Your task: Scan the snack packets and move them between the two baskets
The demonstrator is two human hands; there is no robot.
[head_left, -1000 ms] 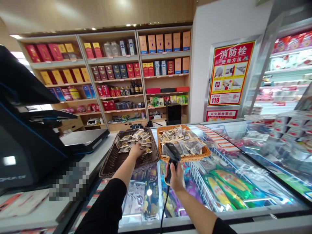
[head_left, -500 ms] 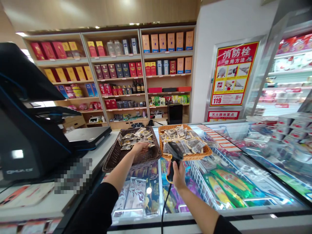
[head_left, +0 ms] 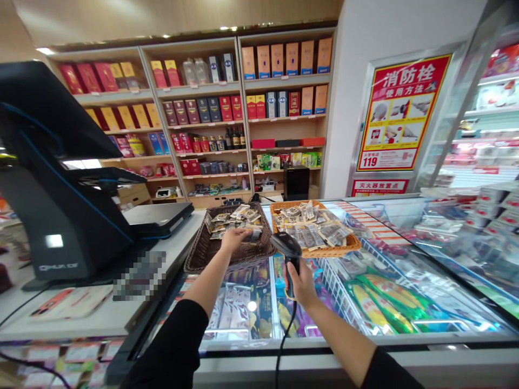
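Note:
My right hand (head_left: 302, 283) is wrapped round the handle of a black barcode scanner (head_left: 287, 246), its head tilted toward the left. A cable runs down from the scanner. My left hand (head_left: 234, 239) reaches over the dark brown wicker basket (head_left: 203, 251), fingers closed at a small clear-and-printed packet (head_left: 255, 233) near the basket's right side. More small packets (head_left: 239, 213) lie heaped in the back of that basket. Just right of it, an orange wicker basket (head_left: 352, 247) holds many similar packets (head_left: 308, 233); the scanner head is in front of its left corner.
Both baskets stand on a glass-topped freezer (head_left: 275, 324) with packaged goods inside. To the left are a dark checkout terminal (head_left: 77, 216), a weighing scale (head_left: 160, 216) and a phone (head_left: 71, 302) on the counter (head_left: 101, 324). Shelves of boxed bottles (head_left: 203, 111) line the back wall.
The view has shifted, so the scene sits slightly right and higher. My left fingers are now at a packet by the basket's right side. The scanner has turned further toward the dark basket.

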